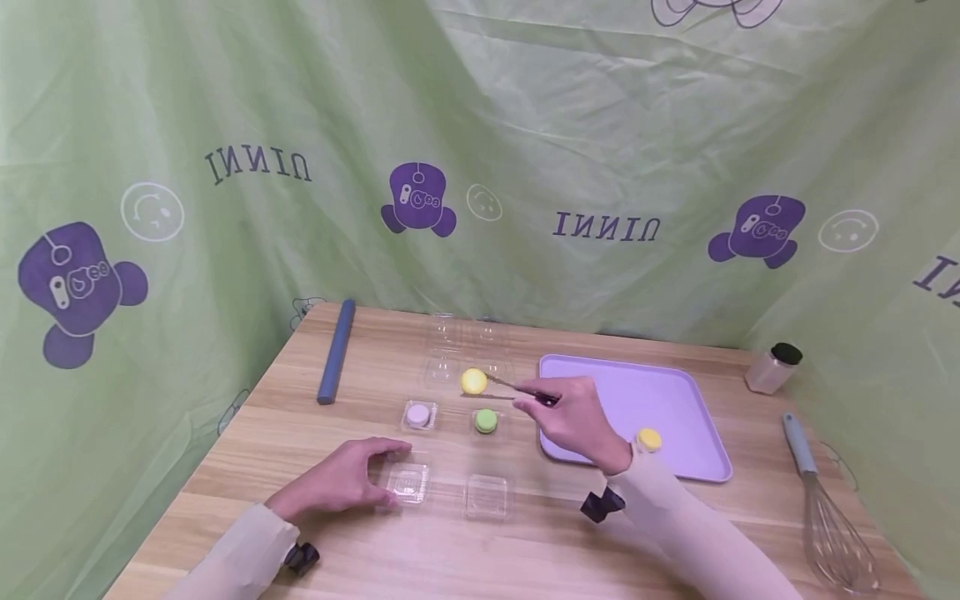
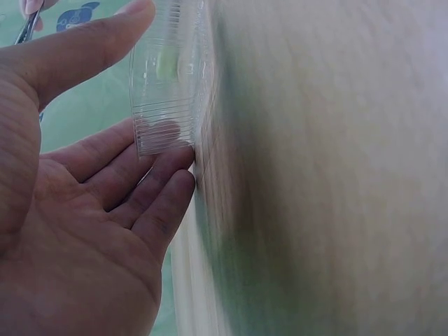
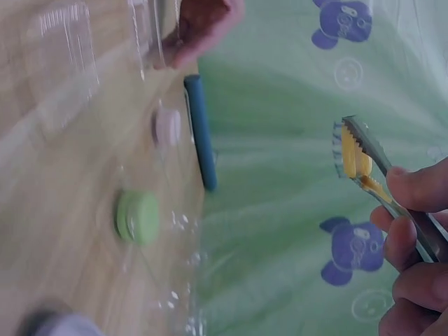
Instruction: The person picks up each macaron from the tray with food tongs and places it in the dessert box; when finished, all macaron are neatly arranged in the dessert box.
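Observation:
My right hand (image 1: 573, 417) grips metal tongs (image 3: 374, 150) with serrated tips. Between the tips is a yellow macaron (image 1: 474, 382), raised in front of the clear plastic boxes. My left hand (image 1: 341, 479) lies around the left side of an open clear plastic box (image 1: 409, 483), thumb and fingers spread. In the left wrist view its fingertips (image 2: 168, 203) are straight and touch or nearly touch the box's ribbed wall (image 2: 161, 126). A lilac macaron (image 1: 417, 415) and a green macaron (image 1: 486, 421) sit in clear compartments. Another clear compartment (image 1: 487, 497) lies to the right of the left hand.
A purple tray (image 1: 637, 400) bears another yellow macaron (image 1: 648, 440), partly behind the right sleeve. A blue rod (image 1: 337, 354) lies at the left. To the right are a jar with a black lid (image 1: 772, 368) and a whisk (image 1: 828, 517). A green curtain (image 1: 525, 167) hangs behind the table.

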Tool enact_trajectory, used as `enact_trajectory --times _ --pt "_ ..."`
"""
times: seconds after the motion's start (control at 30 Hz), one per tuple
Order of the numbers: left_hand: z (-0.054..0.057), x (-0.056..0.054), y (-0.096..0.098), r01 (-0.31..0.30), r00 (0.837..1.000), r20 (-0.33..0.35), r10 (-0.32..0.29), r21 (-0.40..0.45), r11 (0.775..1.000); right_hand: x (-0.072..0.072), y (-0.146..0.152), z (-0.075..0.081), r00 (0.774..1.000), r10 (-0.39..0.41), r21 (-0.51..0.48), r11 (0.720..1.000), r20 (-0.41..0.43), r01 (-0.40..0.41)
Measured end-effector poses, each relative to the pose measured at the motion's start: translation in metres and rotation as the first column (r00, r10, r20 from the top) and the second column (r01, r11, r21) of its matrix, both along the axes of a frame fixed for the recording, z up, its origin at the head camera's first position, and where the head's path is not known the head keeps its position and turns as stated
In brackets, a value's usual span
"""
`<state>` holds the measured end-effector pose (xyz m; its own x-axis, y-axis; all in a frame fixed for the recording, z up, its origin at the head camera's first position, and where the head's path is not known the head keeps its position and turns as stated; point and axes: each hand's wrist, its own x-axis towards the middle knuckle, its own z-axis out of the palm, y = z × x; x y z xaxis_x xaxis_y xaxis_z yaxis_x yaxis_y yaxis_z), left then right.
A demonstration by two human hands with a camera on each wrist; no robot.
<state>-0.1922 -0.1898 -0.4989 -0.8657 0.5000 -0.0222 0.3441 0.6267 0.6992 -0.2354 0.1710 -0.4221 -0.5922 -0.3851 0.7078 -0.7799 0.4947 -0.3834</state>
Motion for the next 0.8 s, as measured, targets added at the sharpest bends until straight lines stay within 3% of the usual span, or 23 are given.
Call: enact_trajectory --times 0.1,0.3,0.43,0.8 --pt "0.000 0.000 0.000 0.002 1.000 -0.005 -0.002 -0.002 1.000 0.004 -0.013 -0.005 0.998 0.057 0.016 0.998 0.040 -0.058" --pt "0.000 0.000 0.000 0.002 1.000 -0.003 -0.002 0.000 1.000 0.010 -0.033 -0.015 0.992 0.126 0.090 0.988 0.011 -0.126" --pt "0.001 0.001 0.000 -0.003 1.000 -0.001 0.003 0.003 1.000 0.015 -0.042 -0.021 0.986 0.159 0.142 0.976 0.043 -0.164" --pt "0.000 0.000 0.000 -0.002 1.000 -0.027 0.001 -0.012 1.000 0.021 -0.060 -0.037 0.975 0.177 0.364 0.906 0.133 -0.214"
